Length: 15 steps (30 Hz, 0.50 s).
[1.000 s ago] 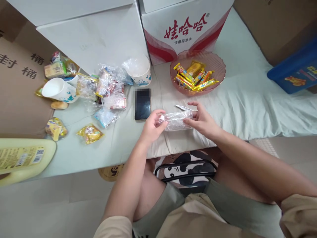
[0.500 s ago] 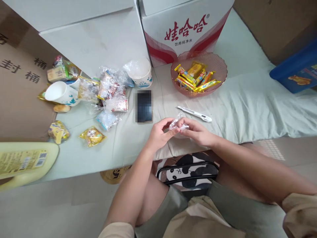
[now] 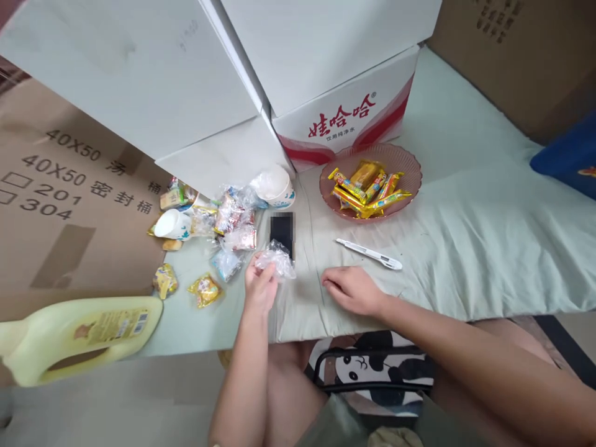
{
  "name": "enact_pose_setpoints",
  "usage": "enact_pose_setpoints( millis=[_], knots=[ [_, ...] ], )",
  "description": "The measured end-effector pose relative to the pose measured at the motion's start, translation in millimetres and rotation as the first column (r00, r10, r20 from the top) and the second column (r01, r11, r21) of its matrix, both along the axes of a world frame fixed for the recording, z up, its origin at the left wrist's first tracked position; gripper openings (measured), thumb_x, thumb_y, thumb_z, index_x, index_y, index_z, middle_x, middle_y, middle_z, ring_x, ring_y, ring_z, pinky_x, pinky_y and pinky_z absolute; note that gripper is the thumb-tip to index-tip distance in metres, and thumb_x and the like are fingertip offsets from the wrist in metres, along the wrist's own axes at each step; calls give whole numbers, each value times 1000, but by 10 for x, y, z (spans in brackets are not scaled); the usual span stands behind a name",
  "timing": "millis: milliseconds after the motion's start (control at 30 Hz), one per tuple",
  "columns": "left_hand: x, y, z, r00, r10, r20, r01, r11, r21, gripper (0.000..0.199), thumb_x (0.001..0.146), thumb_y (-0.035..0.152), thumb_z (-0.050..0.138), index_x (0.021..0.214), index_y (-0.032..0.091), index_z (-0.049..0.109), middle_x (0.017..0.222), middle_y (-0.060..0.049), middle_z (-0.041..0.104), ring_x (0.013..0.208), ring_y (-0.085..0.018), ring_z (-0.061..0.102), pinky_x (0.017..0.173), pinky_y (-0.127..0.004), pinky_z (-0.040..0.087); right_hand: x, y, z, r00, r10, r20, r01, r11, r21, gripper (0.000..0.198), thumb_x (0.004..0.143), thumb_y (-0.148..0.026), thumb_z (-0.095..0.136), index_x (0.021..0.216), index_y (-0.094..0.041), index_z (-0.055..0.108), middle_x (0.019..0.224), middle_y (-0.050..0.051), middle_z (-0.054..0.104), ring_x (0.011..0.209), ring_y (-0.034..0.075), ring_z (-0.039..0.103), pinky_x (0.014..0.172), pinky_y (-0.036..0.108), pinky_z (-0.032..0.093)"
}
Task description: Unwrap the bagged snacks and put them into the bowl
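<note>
Crinkled plastic film is glinting on my remote feed, the ribbed bowl is gleaming (glass or plastic, I'm failing to tell), its wrappers are shining, the cloth is lying matt and wrinkled, the brown carton is looking papery.

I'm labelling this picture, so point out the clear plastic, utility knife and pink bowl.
Clear plastic (image 3: pixel 282 261): head view, crumpled middle.
Utility knife (image 3: pixel 370 252): head view, white body.
Pink bowl (image 3: pixel 410 176): head view, right wall.

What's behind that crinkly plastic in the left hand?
A dark phone shows just beyond the clear plastic in the left hand. The plastic covers part of the phone's near end, so that bit can't be seen clearly.
</note>
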<state>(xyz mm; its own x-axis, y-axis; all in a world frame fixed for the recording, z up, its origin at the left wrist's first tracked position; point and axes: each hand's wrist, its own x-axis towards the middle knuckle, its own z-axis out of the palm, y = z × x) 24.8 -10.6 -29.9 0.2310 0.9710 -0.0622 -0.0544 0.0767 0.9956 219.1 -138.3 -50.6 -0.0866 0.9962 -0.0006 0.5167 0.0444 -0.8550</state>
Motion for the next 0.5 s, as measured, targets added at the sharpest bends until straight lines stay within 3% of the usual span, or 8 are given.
enact_pose_setpoints(
  millis=[100, 200, 300, 367, 433, 500],
  knots=[
    [7, 35, 20, 994, 47, -97, -43, 998, 38, 48, 54, 42, 90, 80, 21, 55, 69, 4, 56, 61, -10, 53, 61, -23, 47, 20, -15, 8, 999, 42, 29, -41, 999, -2, 19, 94, -20, 44, 86, -19, 62, 89, 8, 73, 81, 21, 65, 74, 31, 40],
    [137, 275, 144, 952, 176, -252, -107, 958, 265, 31, 62, 34, 80, 74, 20, 54, 67, 5, 53, 62, -9, 48, 62, -22, 44, 38, -31, 9, 997, 69, 40, -69, 997, 14, 19, 94, -19, 44, 86, -19, 61, 88, 8, 73, 80, 20, 65, 74, 31, 39],
    [431, 764, 413, 822, 366, -437, -55, 814, 578, 21, 68, 22, 69, 67, 21, 49, 63, 5, 45, 60, -10, 40, 59, -22, 37, 41, -32, 6, 993, 97, 74, -99, 995, 25, 19, 94, -19, 45, 86, -19, 61, 88, 8, 73, 79, 21, 65, 73, 32, 38],
    [695, 1128, 608, 737, 416, -532, 99, 713, 694, 18, 67, 14, 66, 69, 21, 50, 67, 3, 48, 67, -14, 46, 66, -25, 41, 39, -29, 0, 989, 109, 100, -112, 993, 26, 19, 95, -20, 44, 87, -19, 62, 88, 8, 73, 79, 21, 65, 72, 32, 37],
    [963, 1432, 762, 591, 399, -701, 329, 675, 661, 18, 63, 10, 65, 71, 21, 54, 77, -1, 56, 79, -18, 55, 78, -29, 46, 40, -26, -11, 987, 113, 114, -117, 993, 28, 20, 96, -20, 44, 88, -19, 62, 87, 8, 73, 78, 20, 64, 72, 32, 37],
    [1180, 1641, 860, 313, 264, -912, 549, 734, 401, 16, 63, 11, 64, 74, 21, 58, 81, -4, 62, 89, -23, 60, 84, -32, 47, 44, -26, -26, 986, 115, 117, -120, 992, 39, 20, 96, -20, 44, 89, -19, 62, 87, 7, 72, 77, 19, 64, 72, 31, 37]
  ],
)
